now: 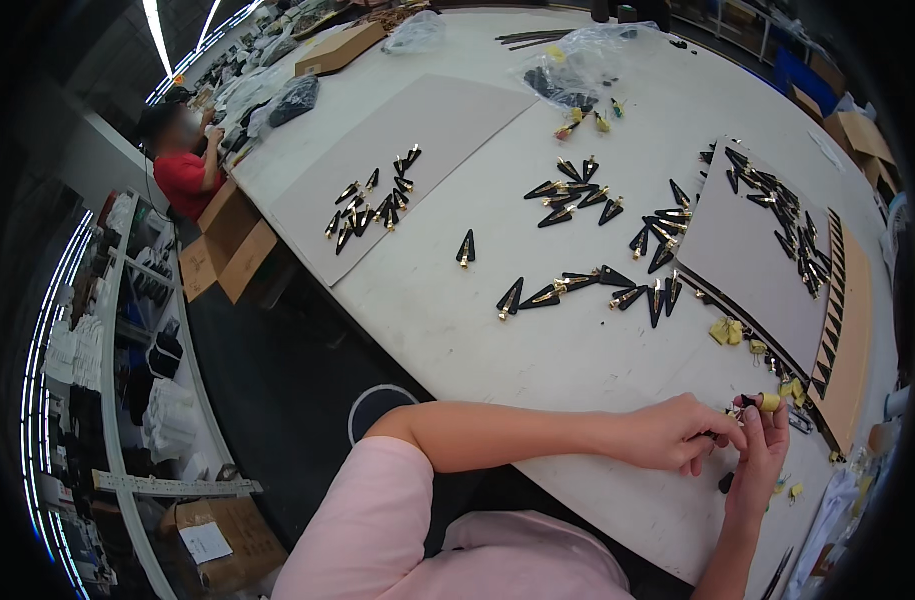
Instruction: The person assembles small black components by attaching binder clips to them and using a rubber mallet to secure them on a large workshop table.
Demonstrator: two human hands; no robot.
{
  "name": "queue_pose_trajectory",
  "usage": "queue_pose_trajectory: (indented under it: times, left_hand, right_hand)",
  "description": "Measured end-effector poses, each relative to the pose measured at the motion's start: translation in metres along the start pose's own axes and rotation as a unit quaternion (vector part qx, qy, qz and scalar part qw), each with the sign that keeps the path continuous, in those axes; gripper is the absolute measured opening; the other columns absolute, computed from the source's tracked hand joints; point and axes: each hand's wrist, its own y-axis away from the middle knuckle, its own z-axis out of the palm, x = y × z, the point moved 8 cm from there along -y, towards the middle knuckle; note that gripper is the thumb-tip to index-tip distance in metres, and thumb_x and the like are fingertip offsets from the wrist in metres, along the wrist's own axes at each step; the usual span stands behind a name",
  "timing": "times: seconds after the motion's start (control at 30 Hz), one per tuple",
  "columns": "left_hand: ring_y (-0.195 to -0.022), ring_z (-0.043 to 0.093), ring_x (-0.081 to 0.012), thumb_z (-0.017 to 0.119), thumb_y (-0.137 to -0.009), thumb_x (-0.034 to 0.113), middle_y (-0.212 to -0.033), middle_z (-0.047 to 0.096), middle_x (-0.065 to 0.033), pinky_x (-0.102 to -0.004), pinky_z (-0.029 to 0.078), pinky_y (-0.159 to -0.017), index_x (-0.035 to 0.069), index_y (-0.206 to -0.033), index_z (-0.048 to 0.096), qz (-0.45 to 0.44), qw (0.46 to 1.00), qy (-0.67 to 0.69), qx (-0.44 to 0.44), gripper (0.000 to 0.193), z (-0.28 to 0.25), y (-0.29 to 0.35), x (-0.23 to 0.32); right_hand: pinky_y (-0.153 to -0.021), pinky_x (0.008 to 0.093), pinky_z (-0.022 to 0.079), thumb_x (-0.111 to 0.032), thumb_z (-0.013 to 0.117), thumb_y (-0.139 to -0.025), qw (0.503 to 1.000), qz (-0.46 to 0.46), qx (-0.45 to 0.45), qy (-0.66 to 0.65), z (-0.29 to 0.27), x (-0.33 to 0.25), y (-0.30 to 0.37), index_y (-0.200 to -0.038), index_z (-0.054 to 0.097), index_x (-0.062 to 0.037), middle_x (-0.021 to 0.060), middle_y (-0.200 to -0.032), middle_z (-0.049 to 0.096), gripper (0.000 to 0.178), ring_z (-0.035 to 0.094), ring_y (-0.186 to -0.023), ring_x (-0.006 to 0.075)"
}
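At the right front of the white table my two hands meet. My right hand [760,462] is closed, with a yellow binder clip [769,402] at its fingertips and a small black piece [748,401] beside the clip. My left hand [677,436] reaches across and pinches something small and dark against the right hand's fingers; the fingers mostly hide it. Just beyond the hands, more yellow binder clips [725,331] lie on the table. Black triangular pieces with gold metal clips [577,283] are scattered across the middle, several of them in a loose row.
A grey board [417,130] at the left and another grey board [767,245] at the right carry more black triangles. Along the right edge runs a brown strip [845,330] lined with black triangles. A clear plastic bag [587,65] lies farther back. A person in red [185,170] is at the far left.
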Motion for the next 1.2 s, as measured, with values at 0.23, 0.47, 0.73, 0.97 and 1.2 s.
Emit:
queue_pose_trajectory:
  times: [0.23, 0.47, 0.73, 0.97, 1.2]
  left_hand:
    - [-0.069, 0.067, -0.0213, 0.045, -0.089, -0.006, -0.09, 0.063, -0.0138, -0.0313, 0.054, -0.068, 0.013, -0.146, 0.026, -0.006, 0.993, -0.115, 0.016, 0.063, 0.007, 0.006, 0.004]
    - [-0.09, 0.065, -0.0157, 0.053, -0.096, 0.008, -0.102, 0.066, -0.0085, -0.0282, 0.051, -0.083, 0.003, -0.135, 0.042, -0.072, 0.947, 0.251, 0.187, 0.041, 0.001, 0.047, -0.021]
    - [-0.109, 0.055, -0.0121, 0.053, -0.097, 0.011, -0.119, 0.058, -0.0066, -0.0292, 0.045, -0.098, 0.0, -0.128, 0.051, -0.098, 0.887, 0.341, 0.295, 0.033, 0.026, 0.078, -0.045]
    - [-0.099, 0.061, -0.0115, 0.063, -0.09, 0.006, -0.109, 0.065, -0.0073, -0.0253, 0.047, -0.088, 0.001, -0.118, 0.057, -0.134, 0.92, 0.248, 0.272, 0.029, 0.03, 0.07, -0.041]
    - [-0.096, 0.065, -0.0159, 0.061, -0.09, 0.001, -0.105, 0.067, -0.0133, -0.0292, 0.054, -0.081, -0.003, -0.109, 0.058, -0.111, 0.93, 0.178, 0.303, 0.02, 0.026, 0.067, -0.031]
  right_hand:
    - [-0.069, 0.0225, 0.049, -0.011, 0.058, -0.094, 0.997, -0.04, 0.031, -0.06, -0.015, -0.004, -0.002, -0.108, 0.055, -0.0065, 0.0033, -0.093, 0.061, 0.015, 0.06, -0.082, 0.0092]
    - [-0.082, 0.0286, 0.051, -0.002, 0.054, -0.089, 0.988, -0.133, 0.077, -0.029, -0.006, -0.048, 0.043, -0.106, 0.057, -0.0026, 0.0082, -0.111, 0.058, 0.017, 0.055, -0.102, 0.0127]
    - [-0.072, 0.0243, 0.051, 0.002, 0.064, -0.084, 0.997, 0.069, -0.021, -0.018, 0.013, 0.029, 0.105, -0.109, 0.058, 0.0042, 0.0062, -0.095, 0.062, 0.026, 0.06, -0.08, 0.0099]
    - [-0.076, 0.0217, 0.049, 0.003, 0.065, -0.085, 0.992, 0.069, -0.031, -0.101, 0.002, 0.03, 0.101, -0.104, 0.06, 0.0034, 0.0072, -0.097, 0.066, 0.02, 0.062, -0.084, 0.0092]
    - [-0.09, 0.0291, 0.05, 0.003, 0.059, -0.088, 0.981, 0.014, -0.094, -0.172, 0.01, 0.013, 0.088, -0.105, 0.059, 0.0031, 0.0102, -0.105, 0.063, 0.017, 0.06, -0.102, 0.0136]
